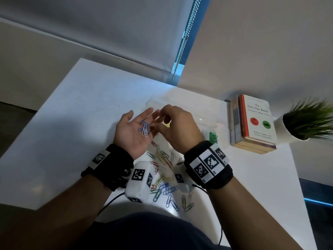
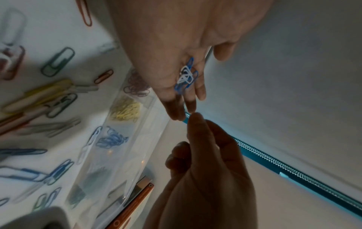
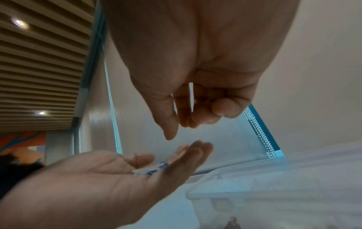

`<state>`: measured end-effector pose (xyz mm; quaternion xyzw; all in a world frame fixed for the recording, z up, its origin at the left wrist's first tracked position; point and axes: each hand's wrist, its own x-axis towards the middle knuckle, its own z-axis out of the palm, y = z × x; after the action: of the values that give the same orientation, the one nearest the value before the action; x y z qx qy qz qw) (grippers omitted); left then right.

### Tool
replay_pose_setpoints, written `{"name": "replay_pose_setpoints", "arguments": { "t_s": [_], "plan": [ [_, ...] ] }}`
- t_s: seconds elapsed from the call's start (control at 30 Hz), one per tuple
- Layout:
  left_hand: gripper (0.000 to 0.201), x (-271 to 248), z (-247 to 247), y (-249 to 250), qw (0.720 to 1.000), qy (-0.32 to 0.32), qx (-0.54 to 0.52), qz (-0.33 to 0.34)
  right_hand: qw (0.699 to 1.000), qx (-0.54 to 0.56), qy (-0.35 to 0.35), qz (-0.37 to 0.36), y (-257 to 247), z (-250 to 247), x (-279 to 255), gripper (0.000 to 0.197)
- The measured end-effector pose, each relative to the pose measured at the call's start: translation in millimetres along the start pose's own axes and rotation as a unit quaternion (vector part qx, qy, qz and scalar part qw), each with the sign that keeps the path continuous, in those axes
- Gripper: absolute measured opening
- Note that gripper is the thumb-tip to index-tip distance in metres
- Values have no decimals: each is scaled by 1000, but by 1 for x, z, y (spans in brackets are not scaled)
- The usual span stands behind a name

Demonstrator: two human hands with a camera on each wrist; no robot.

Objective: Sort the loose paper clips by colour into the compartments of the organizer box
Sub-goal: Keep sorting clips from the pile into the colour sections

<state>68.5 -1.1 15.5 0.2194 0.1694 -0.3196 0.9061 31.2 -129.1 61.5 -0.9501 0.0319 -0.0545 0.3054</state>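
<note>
My left hand [image 1: 139, 121] lies palm up and open over the white table, carrying a few blue and white paper clips [image 1: 144, 129] on its palm; they also show in the left wrist view [image 2: 186, 77] and the right wrist view [image 3: 150, 168]. My right hand [image 1: 167, 121] hovers just above the left fingertips with its fingers curled, and no clip shows in it [image 3: 182, 120]. The clear organizer box [image 2: 135, 155] stands behind the hands, with yellow clips [image 2: 126, 110], blue clips [image 2: 112, 138] and green clips [image 1: 213, 137] in separate compartments. Several loose mixed-colour clips [image 1: 162, 159] lie under my wrists.
A stack of books [image 1: 255, 123] and a potted plant [image 1: 306, 121] stand at the right, beside the box. A blind chain [image 1: 183, 38] hangs at the wall behind. The table's left edge runs diagonally, with bare surface left of my left hand.
</note>
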Motion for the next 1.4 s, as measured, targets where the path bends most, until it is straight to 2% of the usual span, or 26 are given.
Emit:
{"name": "replay_pose_setpoints", "arguments": {
  "t_s": [0.13, 0.2, 0.37, 0.47, 0.57, 0.67, 0.77, 0.83, 0.97, 1.1, 1.2, 1.3, 1.4],
  "plan": [
    [52, 1, 5, -8, 998, 4, 63, -16, 995, -2, -79, 62, -8, 7, -12, 24],
    [57, 0, 7, -16, 996, 5, 84, -24, 992, -31, -90, 85, -9, 12, -17, 24],
    [58, -4, 8, -31, 995, 0, 94, -42, 990, -22, -77, 115, -2, 13, -30, 7],
    [54, -4, 9, -36, 994, 0, 96, -51, 989, -24, -57, 137, 2, 9, -40, 13],
    [48, -4, 12, -40, 994, -11, 89, -60, 987, 37, -15, 155, 10, 2, -48, 1],
    [40, -5, 15, -41, 994, -16, 82, -66, 976, 128, 1, 175, 15, -4, -55, 15],
    [37, -4, 15, -42, 995, -13, 79, -66, 957, 204, 23, 203, 22, -11, -59, 16],
    [36, -3, 12, -39, 995, -14, 68, -65, 948, 217, 40, 230, 34, -20, -58, 13],
    [35, 0, 7, -31, 996, -13, 63, -54, 947, 155, 69, 273, 74, -34, -48, 14],
    [36, 4, 9, -30, 997, -13, 61, -48, 952, 59, 58, 294, 99, -39, -33, 15],
    [37, 6, 13, -30, 997, -14, 57, -47, 950, 13, 28, 310, 103, -39, -24, 13],
    [38, 9, 15, -29, 997, -9, 58, -46, 949, -13, 27, 315, 102, -42, -22, 21],
    [40, 11, 16, -31, 996, -6, 67, -50, 961, -8, 56, 270, 87, -45, -26, 18]
  ]
}}
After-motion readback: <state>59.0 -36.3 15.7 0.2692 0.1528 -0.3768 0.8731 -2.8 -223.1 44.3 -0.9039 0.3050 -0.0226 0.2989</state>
